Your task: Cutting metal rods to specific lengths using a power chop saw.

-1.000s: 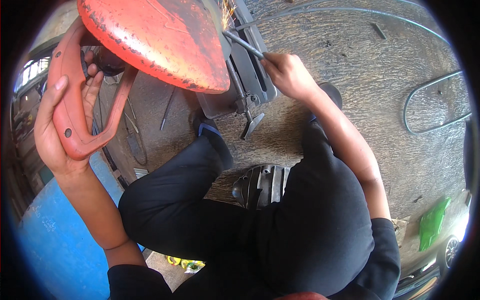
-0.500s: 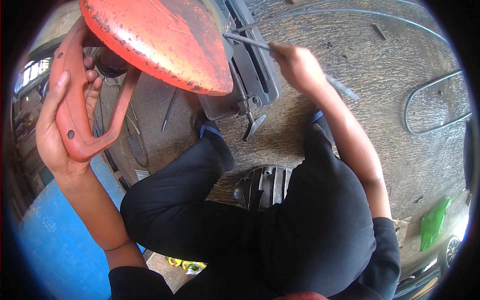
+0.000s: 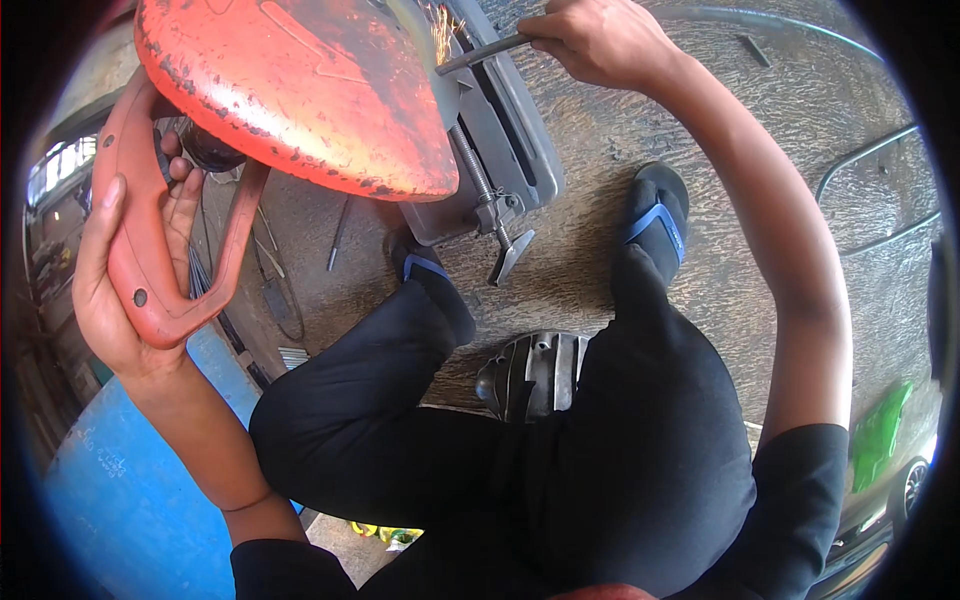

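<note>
My left hand point(image 3: 98, 285) is wrapped round the red loop handle point(image 3: 126, 225) of a cut-off saw, its fingers curling through the opening. The saw's scuffed red blade guard point(image 3: 300, 105) fills the upper left, hiding most of the cutting disc. In my right hand point(image 3: 605, 42), at the top, is a thin grey metal rod point(image 3: 487, 54), gripped with the fingers closed. The rod's far end meets the edge of the disc beside the guard, and orange sparks point(image 3: 441, 32) fly up there. Below lies the saw's grey base point(image 3: 535, 140) with its threaded clamp screw point(image 3: 474, 170).
My sandalled feet point(image 3: 655, 220) stand on both sides of the clamp handle point(image 3: 510, 258). A finned metal casing point(image 3: 540, 370) sits between my legs. A blue surface point(image 3: 150, 470) is at lower left. Bent rods point(image 3: 870, 155) and a green piece point(image 3: 882, 435) lie at right.
My right hand has moved up and away from me, so the rod slants differently against the disc. The handle and guard have come slightly lower and left with my left hand. Sparks have grown brighter.
</note>
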The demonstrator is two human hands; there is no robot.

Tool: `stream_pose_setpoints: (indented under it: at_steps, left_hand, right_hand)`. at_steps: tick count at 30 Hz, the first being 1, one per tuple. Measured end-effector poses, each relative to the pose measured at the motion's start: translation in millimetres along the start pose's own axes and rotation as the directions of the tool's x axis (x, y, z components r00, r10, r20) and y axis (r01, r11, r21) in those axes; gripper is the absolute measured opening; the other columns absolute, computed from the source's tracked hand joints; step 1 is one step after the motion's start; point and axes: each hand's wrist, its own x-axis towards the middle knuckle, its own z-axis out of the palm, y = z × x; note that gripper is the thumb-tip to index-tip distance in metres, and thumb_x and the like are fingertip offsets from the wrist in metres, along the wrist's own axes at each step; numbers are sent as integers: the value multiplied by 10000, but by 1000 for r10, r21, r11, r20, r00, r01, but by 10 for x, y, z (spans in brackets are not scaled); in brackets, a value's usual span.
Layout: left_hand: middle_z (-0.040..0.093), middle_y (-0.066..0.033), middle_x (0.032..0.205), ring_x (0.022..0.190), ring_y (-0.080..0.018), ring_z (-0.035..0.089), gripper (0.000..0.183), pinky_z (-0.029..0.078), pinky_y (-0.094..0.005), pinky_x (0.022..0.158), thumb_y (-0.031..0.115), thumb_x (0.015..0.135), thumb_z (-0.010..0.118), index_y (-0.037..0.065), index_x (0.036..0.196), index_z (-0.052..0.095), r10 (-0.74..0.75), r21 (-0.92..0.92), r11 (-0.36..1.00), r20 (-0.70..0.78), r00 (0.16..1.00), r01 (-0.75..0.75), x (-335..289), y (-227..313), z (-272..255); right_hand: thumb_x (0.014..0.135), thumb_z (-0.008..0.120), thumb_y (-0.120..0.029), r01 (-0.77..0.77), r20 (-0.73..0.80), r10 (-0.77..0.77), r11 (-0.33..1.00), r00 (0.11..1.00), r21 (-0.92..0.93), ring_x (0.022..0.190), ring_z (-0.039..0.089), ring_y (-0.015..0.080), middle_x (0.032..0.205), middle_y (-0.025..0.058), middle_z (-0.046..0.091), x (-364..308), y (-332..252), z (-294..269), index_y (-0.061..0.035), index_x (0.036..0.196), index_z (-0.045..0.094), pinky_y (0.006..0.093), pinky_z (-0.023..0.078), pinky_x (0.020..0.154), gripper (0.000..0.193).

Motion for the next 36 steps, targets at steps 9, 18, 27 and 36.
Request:
stream_pose_setpoints:
  at_steps: [9, 18, 27, 36]
  left_hand:
    - [494, -265, 1210, 1068, -301, 551, 496, 450, -413, 981, 123, 915, 462, -128, 1314, 309, 18, 11, 1000, -24, 1000, -18, 1, -1, 21]
    - [498, -251, 1213, 1048, -290, 558, 496, 452, -409, 975, 122, 908, 470, -123, 1312, 320, 22, 13, 1000, -70, 997, -21, -11, -6, 62]
    - [525, -237, 1192, 1038, -279, 567, 474, 442, -407, 976, 123, 906, 479, -112, 1299, 355, 14, -24, 1000, -16, 1000, -14, -4, -26, 36]
    - [532, -198, 1183, 995, -233, 565, 467, 454, -375, 923, 126, 899, 503, -68, 1307, 386, 73, -43, 996, 22, 997, -72, -10, -93, 71]
  right_hand:
    - [783, 576, -185, 75, 16, -74, 995, 997, -65, 625, 605, 350, 650, 147, 598, 22, 88, 29, -68, 725, 607, 442, 465, 518, 134]
    - [769, 577, -179, 92, -7, -93, 995, 996, -42, 627, 608, 344, 653, 143, 603, 9, 81, -4, -74, 736, 618, 435, 468, 514, 118]
    - [853, 604, -274, -12, -54, 26, 967, 998, 255, 663, 638, 291, 714, 138, 642, -151, 80, 120, -66, 903, 691, 398, 507, 620, 231]
    - [943, 510, -361, -323, 119, 367, 567, 923, 758, 484, 321, 55, 548, -58, 402, -432, 224, 93, -13, 945, 684, 259, 256, 457, 389]
